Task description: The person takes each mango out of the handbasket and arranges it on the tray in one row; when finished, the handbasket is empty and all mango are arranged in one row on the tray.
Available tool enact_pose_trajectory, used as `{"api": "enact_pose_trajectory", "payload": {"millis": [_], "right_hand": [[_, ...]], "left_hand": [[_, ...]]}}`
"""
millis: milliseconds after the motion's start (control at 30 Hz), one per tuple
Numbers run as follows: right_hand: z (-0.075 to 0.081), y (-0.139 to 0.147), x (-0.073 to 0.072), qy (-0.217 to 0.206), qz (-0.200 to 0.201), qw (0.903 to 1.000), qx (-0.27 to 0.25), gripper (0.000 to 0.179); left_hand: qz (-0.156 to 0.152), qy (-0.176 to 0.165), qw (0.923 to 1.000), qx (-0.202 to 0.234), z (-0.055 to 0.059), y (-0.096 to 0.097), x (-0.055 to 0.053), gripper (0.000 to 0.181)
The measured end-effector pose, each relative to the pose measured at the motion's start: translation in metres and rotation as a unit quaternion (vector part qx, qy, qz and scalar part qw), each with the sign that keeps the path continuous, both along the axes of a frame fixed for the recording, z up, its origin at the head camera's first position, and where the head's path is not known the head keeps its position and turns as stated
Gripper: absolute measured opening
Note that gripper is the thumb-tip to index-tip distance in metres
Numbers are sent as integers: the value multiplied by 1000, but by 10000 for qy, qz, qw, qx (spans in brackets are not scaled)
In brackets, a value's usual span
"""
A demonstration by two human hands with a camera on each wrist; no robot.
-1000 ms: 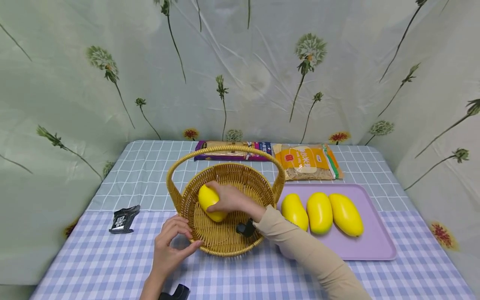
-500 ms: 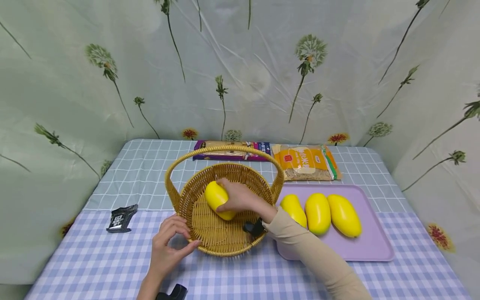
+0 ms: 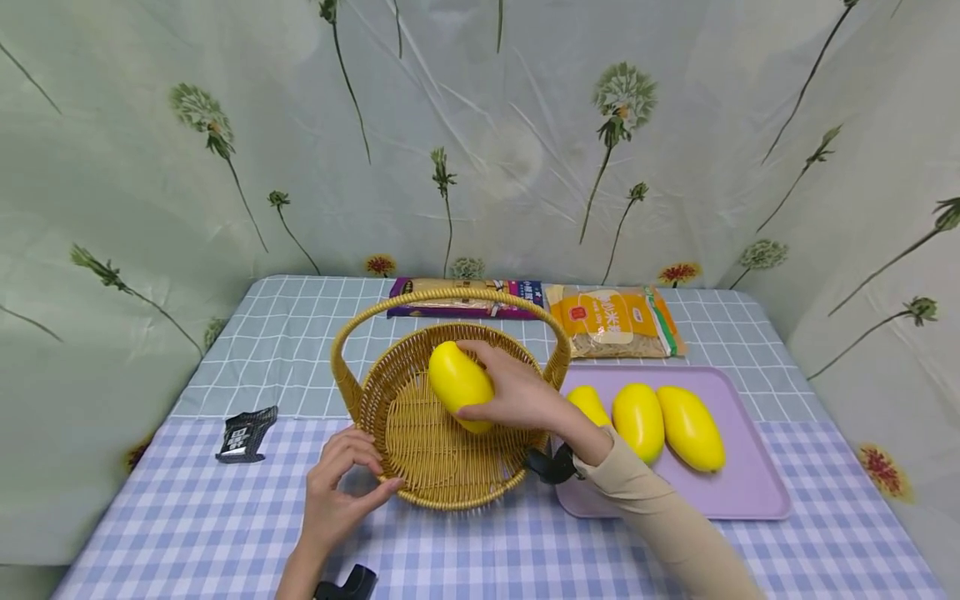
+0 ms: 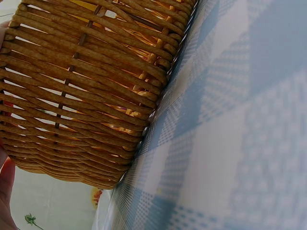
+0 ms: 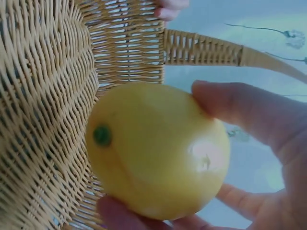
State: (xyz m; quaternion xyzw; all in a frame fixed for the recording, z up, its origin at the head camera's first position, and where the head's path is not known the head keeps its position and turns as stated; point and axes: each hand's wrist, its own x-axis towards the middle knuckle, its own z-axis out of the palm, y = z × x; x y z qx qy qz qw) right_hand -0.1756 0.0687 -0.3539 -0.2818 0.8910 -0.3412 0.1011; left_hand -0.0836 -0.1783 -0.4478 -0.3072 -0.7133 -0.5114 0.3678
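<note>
In the head view a round wicker basket (image 3: 435, 475) with a tall arched handle stands mid-table. My right hand (image 3: 517, 390) grips a yellow mango (image 3: 456, 379) over the inside of the basket, thumb on one side and fingers on the other. The right wrist view shows that mango (image 5: 158, 148) up close, its green stem end facing the camera, apart from the woven floor. At the basket's near left rim, my left hand (image 3: 339, 483) pinches the edge between thumb and fingers. The left wrist view is filled mostly by the basket's outer wall (image 4: 76, 96).
On the right lies a lilac tray (image 3: 750, 492) bearing three mangoes (image 3: 688, 429), one partly behind the right arm. Behind the basket are a purple noodle packet (image 3: 480, 310) and an orange grain bag (image 3: 618, 321). A small black packet (image 3: 247, 435) lies on the left.
My right hand has lifted the mango off the basket's floor and carried it to the right, toward the tray side. The left hand stays at the rim.
</note>
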Motion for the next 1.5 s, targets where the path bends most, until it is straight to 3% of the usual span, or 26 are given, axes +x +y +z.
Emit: {"api": "enact_pose_trajectory", "payload": {"millis": [333, 567, 833, 1000, 1133, 1267, 1500], "right_hand": [[-4, 35, 34, 376, 66, 9941, -1019, 86], [-10, 63, 56, 400, -370, 9859, -1585, 82], [-15, 105, 71, 204, -720, 9711, -2265, 80], [-12, 134, 74, 355, -901, 9540, -2837, 80], [-13, 157, 75, 436, -1374, 9366, -3194, 79], [-18, 181, 73, 376, -1999, 9249, -3213, 76], [-30, 223, 64, 462, -3254, 9080, -2600, 70]], "left_hand": [[19, -6, 10000, -13, 0, 0, -1, 33], [29, -39, 10000, -21, 0, -1, 1, 33], [66, -64, 10000, -23, 0, -1, 3, 33], [39, -59, 10000, -27, 0, -1, 3, 32], [8, -55, 10000, -23, 0, 0, 2, 32], [-8, -56, 10000, -22, -1, 0, 1, 31], [38, -107, 9999, -23, 0, 0, 1, 32]]}}
